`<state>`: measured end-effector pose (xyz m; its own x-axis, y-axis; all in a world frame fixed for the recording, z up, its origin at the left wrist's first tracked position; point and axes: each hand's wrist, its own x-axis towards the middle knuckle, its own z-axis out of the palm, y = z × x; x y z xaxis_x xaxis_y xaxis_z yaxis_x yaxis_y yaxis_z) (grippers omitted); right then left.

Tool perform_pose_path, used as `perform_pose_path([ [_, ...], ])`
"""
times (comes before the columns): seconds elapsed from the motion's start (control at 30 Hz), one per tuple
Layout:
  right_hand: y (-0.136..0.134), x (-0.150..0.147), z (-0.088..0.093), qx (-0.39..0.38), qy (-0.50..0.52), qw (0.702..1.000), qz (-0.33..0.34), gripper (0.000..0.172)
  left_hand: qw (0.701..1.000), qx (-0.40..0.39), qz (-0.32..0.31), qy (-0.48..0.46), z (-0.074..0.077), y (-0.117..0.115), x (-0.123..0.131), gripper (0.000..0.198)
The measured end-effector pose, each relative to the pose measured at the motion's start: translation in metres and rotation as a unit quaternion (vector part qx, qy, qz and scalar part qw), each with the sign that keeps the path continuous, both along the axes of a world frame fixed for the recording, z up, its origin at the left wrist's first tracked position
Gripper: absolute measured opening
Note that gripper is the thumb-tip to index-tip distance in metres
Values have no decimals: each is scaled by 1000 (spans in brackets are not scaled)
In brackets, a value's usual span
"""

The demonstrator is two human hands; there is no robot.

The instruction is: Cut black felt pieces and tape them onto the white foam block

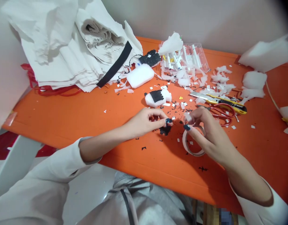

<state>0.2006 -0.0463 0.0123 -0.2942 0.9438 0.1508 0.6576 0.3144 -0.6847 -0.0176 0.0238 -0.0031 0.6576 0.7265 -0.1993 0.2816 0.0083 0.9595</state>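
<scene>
My right hand (206,134) is closed round a roll of pale tape (189,147), held upright just above the orange table (87,115). Its thumb and forefinger pinch the tape near the top. My left hand (146,122) reaches in from the left with its fingers pinched together near a small black scrap (165,129); what the fingertips hold is too small to name. A white foam piece with a black patch (157,97) lies just beyond both hands.
A heap of white paper with a black strip (71,47) fills the back left. A white foam block (140,76), a clear box of markers (183,59), a yellow utility knife (219,100), red scissors (222,114) and scattered white scraps lie behind.
</scene>
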Motion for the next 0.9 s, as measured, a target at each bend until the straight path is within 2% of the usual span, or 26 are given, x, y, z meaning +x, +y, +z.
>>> perform_pose_path([
  [0.07, 1, -3, -7, -69, 113, 989, -72, 23, 1000, -20, 6, -13, 1, -1, 1, 21],
  [0.17, 3, -9, -15, -151, 241, 952, -117, 39, 999, -32, 8, -33, 2, -5, 2, 21],
  [0.33, 7, -12, -15, -203, 362, 897, -151, 52, 997, -15, -33, -61, -1, -8, 2, 31],
  [0.4, 8, -13, -15, -204, 383, 886, -161, 53, 997, 2, -46, -65, -2, -9, 2, 34],
  [0.57, 7, -17, -17, -176, 371, 896, -168, 55, 995, 29, -80, -54, -1, -9, 2, 37],
  [0.77, 3, -16, -16, -124, 295, 933, -163, 46, 991, 40, -121, -32, 1, -11, 2, 37],
  [0.9, 2, -14, -20, -96, 201, 965, -140, 46, 982, 164, -78, 42, 3, -11, 1, 23],
])
